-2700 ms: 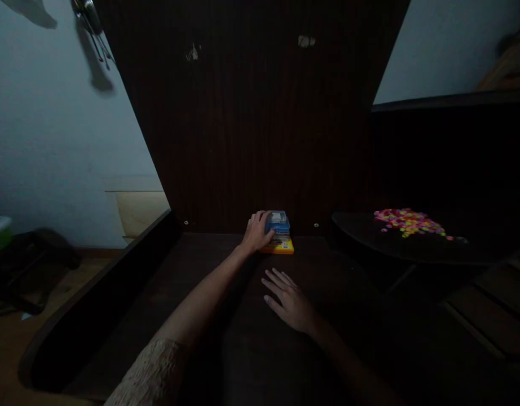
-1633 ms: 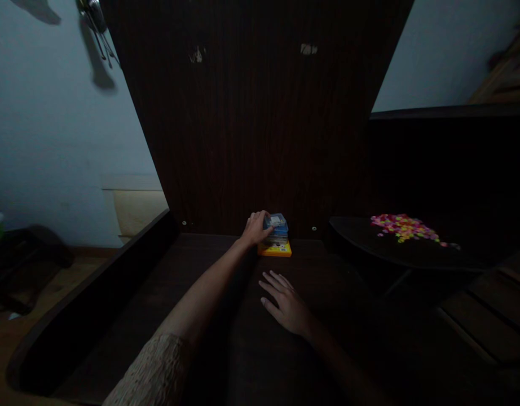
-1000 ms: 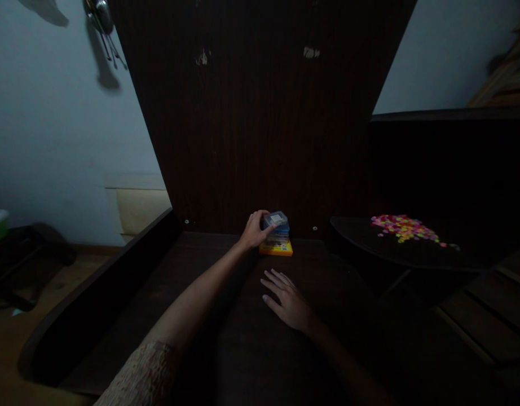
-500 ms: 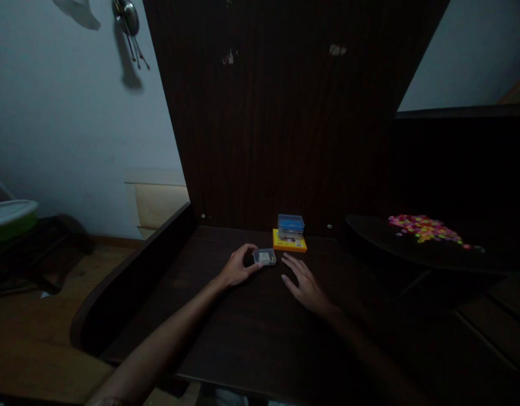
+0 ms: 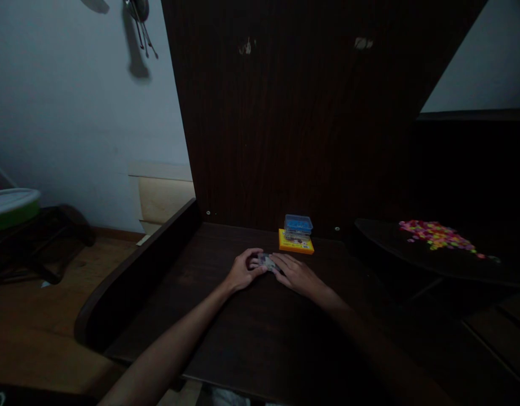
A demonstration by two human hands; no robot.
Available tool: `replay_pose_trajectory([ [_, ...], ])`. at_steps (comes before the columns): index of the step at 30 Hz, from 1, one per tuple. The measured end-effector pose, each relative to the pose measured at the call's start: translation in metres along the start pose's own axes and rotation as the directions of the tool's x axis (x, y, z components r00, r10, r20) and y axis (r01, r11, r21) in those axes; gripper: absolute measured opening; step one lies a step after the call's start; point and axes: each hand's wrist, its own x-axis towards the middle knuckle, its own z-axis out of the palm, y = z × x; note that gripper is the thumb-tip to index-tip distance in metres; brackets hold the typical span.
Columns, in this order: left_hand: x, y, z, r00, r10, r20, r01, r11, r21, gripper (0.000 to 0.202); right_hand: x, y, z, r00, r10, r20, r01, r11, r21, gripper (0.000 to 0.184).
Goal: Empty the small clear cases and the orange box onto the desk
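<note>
Together, the left hand [image 5: 242, 272] and right hand [image 5: 297, 274] gripped the small clear box [image 5: 266, 261] from either side, apparently to steady it on the tabletop [image 5: 251, 338] between them, with the stack of boxes [image 5: 298, 231] just beyond the fingertips.

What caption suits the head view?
Left hand and right hand hold a small clear box on a dark desk, blue box atop yellow box behind.

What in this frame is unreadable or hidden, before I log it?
Head view: small clear case, mostly covered by the left hand and right hand; contents unclear.
Label on yellow box: too small, dim.
Shapes of coloured pieces: too small.
Top of hanging utensils: cut by upper edge.
</note>
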Motion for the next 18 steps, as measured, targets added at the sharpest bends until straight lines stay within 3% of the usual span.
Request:
replay_pose_trajectory([
  [9,0.001,0.002,0.002,0.994,-0.086,-0.064,0.069,0.972,-0.223,0.071,0.032,-0.012,-0.017,0.977,-0.079,0.197,0.139,0.940,-0.312,0.031],
  [14,0.002,0.010,-0.008,0.992,-0.098,-0.077,0.072,0.955,-0.289,0.080,0.060,-0.020,-0.034,0.969,-0.128,0.212,0.188,0.938,-0.293,0.026],
  [18,0.002,0.019,-0.031,0.994,-0.029,-0.109,-0.004,0.957,-0.289,0.078,0.084,-0.027,-0.042,0.987,-0.111,0.114,0.129,0.978,-0.165,0.026],
])
